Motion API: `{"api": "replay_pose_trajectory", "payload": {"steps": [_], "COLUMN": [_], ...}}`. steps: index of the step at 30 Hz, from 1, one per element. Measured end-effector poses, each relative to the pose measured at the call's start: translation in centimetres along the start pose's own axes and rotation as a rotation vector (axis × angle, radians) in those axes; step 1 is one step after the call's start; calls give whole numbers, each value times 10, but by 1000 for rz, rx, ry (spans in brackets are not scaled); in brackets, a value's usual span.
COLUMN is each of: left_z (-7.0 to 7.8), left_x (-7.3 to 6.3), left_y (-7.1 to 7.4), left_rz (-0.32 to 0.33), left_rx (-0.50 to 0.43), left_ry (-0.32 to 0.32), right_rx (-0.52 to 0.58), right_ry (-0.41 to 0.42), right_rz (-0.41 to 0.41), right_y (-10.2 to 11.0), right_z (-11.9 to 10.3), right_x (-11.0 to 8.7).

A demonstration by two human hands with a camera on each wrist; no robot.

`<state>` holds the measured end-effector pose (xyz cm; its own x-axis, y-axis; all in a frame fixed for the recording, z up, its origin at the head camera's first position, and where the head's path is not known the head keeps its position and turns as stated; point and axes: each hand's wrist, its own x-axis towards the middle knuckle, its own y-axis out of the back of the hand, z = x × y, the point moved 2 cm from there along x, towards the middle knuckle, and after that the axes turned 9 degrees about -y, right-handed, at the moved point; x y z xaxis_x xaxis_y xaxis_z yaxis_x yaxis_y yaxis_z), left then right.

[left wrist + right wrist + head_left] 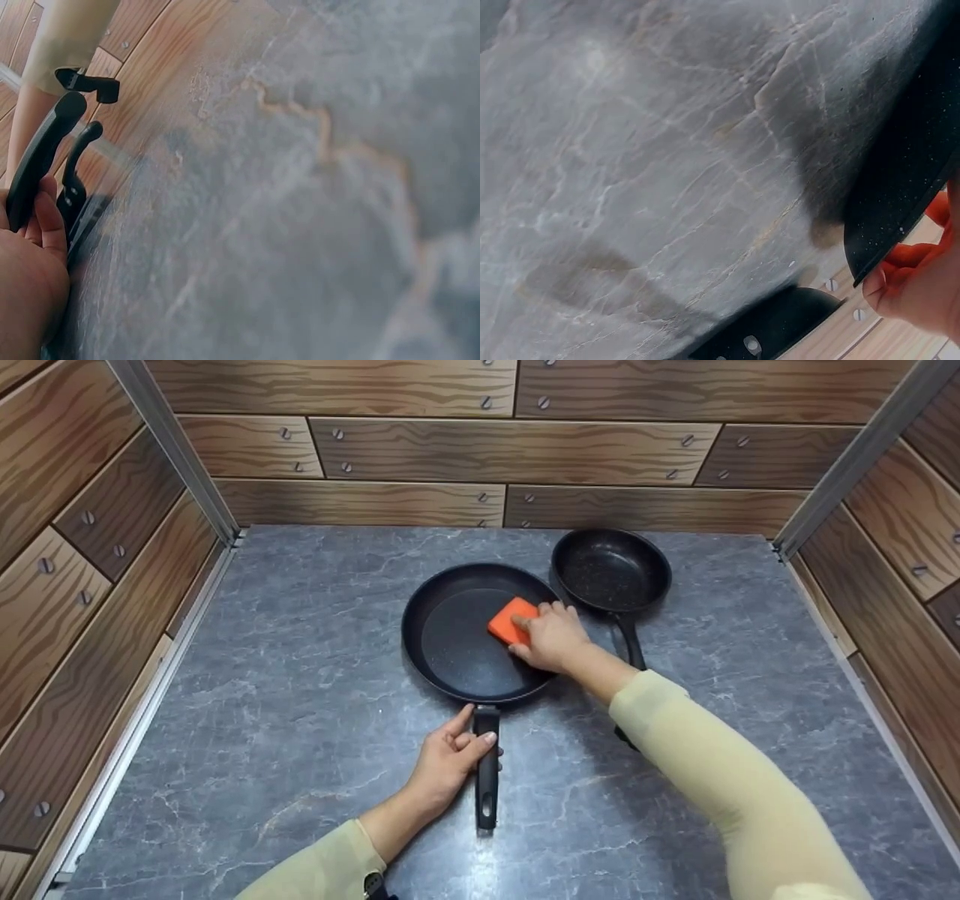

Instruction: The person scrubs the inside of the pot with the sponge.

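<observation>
A large black frying pan rests on the table, its handle pointing toward me. My left hand grips this handle near the pan body, thumb on top and index finger stretched along the side. In the left wrist view, the left hand has its fingers around the handle. Over the right part of the pan's inside, my right hand holds a flat orange sponge between thumb and fingers. The right wrist view shows the right hand at the pan's rim, with the sponge hidden.
A smaller black frying pan stands behind and right of the large one, its handle running under my right forearm. The grey marbled table is enclosed by wood-patterned walls and metal corner posts.
</observation>
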<state>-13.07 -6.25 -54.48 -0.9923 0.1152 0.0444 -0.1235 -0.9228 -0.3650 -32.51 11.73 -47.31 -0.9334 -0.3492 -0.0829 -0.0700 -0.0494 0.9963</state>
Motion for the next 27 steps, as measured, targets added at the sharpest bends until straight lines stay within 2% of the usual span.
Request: {"api": "replay_pose_trajectory", "payload": {"steps": [9, 18, 27], "left_z": [-1, -3, 0], "left_x": [1, 1, 0], "left_y": [0, 1, 0], "left_rz": [5, 4, -6], "left_rx": [-4, 36, 16], "left_ry": [10, -17, -14], "right_rx": [6, 42, 81], "right_ry": [34, 80, 109], "right_rz": [-41, -66, -91], "right_y": [8, 8, 9], "right_z": [4, 6, 5], "right_x": [-11, -20, -27]}}
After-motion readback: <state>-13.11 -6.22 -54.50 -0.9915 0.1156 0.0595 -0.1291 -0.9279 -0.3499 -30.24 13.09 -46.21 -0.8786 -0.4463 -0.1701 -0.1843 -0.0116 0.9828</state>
